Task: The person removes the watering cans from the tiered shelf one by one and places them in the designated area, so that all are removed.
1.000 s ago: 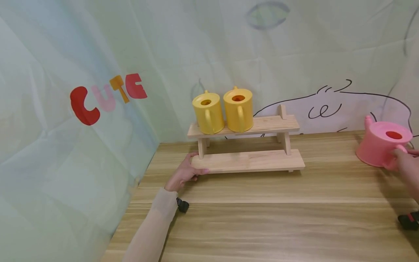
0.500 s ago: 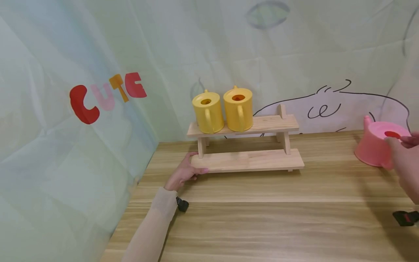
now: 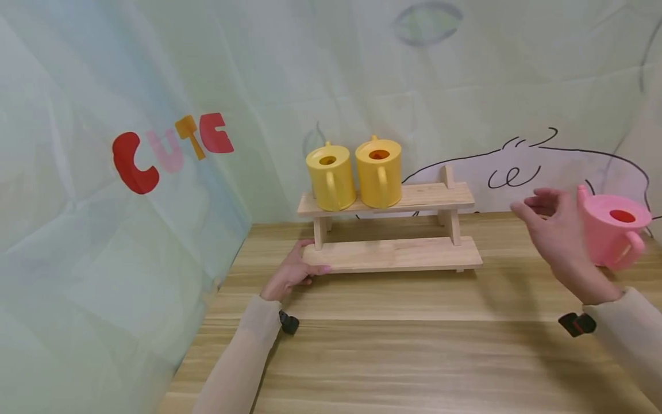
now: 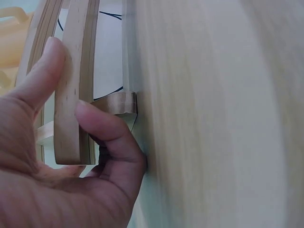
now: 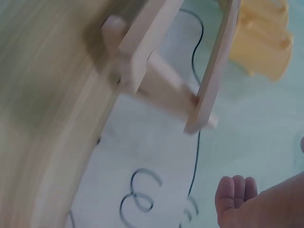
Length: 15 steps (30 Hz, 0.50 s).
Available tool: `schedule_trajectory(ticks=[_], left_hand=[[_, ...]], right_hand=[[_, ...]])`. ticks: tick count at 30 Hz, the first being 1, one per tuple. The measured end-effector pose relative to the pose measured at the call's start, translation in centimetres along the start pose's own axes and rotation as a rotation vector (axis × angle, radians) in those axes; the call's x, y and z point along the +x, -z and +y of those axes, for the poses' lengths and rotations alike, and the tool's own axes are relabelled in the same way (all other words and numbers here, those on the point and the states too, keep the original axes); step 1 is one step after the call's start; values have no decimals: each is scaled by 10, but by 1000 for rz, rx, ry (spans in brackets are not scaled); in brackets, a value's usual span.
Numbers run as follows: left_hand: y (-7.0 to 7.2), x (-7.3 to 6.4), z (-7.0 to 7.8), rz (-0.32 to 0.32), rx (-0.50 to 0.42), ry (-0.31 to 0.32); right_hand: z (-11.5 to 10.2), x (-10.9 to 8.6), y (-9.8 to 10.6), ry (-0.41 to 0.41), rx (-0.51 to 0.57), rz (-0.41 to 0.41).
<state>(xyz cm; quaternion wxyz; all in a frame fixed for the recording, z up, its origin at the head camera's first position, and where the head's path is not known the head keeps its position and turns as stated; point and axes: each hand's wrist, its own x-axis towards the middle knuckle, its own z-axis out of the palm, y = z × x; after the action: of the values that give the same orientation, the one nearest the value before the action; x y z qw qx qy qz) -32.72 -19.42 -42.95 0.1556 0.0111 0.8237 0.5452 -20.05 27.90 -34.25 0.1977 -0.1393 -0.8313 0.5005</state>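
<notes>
My left hand (image 3: pixel 292 270) grips the left end of the lower board of a two-tier wooden shelf (image 3: pixel 390 256). In the left wrist view, its thumb and fingers close round that board's end (image 4: pixel 71 142). Two yellow watering cans, one at the left (image 3: pixel 331 181) and one beside it (image 3: pixel 379 175), stand upright on the upper board. Right of the shelf, my right hand (image 3: pixel 561 241) hangs above the table, fingers loosely bent and holding nothing. Behind it, a pink watering can (image 3: pixel 610 230) stands partly hidden on the table. In the right wrist view, the fingers (image 5: pixel 237 190) show at the lower right.
The wood-grain table (image 3: pixel 414 345) ends at a pale cloth backdrop (image 3: pixel 320 69) behind and on the left. Coloured letters (image 3: pixel 135 164) show on the left cloth. A small upright wooden post (image 3: pixel 447 175) rises behind the upper board's right end.
My right hand has let go of the pink watering can and moved left towards the shelf. The can stays on the table. My left hand keeps its hold on the shelf.
</notes>
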Motion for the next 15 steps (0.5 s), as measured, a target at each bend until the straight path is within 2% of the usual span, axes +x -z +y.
schedule_trajectory(ticks=[7,15], left_hand=[[1,-2,0,-12,16,-25],[2,-3,0,3,-12,-10]], right_hand=[[-30,-4,-48,100,17,-99],[-65,-2,-90,168,95,-229]])
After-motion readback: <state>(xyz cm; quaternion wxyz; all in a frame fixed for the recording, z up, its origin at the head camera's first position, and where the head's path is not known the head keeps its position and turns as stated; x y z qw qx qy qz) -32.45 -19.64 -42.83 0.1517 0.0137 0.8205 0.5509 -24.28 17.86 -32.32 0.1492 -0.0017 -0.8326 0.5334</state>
